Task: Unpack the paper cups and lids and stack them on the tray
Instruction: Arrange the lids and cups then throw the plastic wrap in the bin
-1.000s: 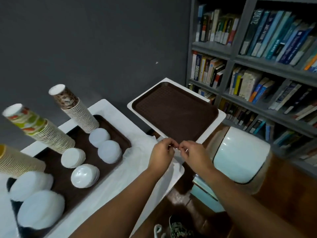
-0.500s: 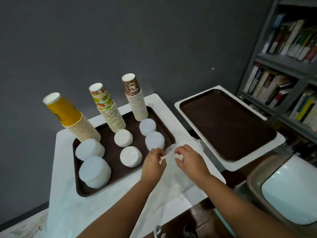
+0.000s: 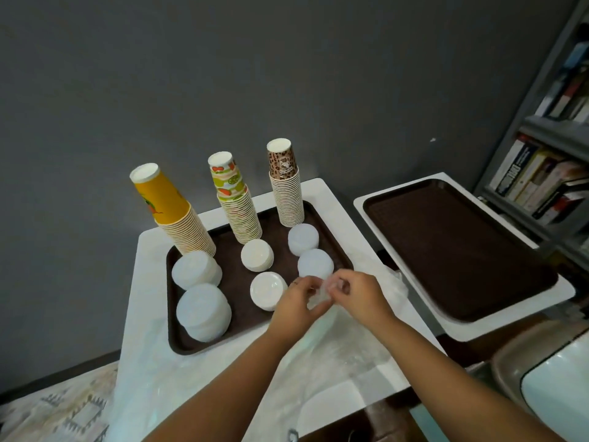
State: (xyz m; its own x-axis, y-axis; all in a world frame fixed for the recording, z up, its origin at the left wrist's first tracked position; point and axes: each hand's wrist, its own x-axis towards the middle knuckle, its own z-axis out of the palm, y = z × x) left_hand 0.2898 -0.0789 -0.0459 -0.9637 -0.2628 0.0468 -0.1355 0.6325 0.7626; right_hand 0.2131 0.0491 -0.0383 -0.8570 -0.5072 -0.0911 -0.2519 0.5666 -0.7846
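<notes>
A brown tray [image 3: 234, 344] on a white table carries three upside-down cup stacks: yellow [image 3: 173, 207], fruit-patterned [image 3: 236, 202] and leopard-print [image 3: 287, 186]. Several stacks of white lids stand in front of them, among them a big one [image 3: 204, 312] at the near left and one [image 3: 267, 290] beside my left hand. My left hand [image 3: 298, 303] and my right hand [image 3: 358, 293] meet over the tray's near right edge. Both pinch a crumpled piece of clear plastic wrapping [image 3: 322, 293] between their fingertips.
More clear plastic [image 3: 344, 349] lies spread over the near part of the white table [image 3: 149, 250]. A second brown tray [image 3: 455, 250] lies bare on a table to the right. A bookshelf [image 3: 548, 154] stands at far right, a bin lid [image 3: 554, 387] at lower right.
The view has swung left from the bare tray to the loaded one. My hands have come together again and lifted a bunched bit of plastic off the table.
</notes>
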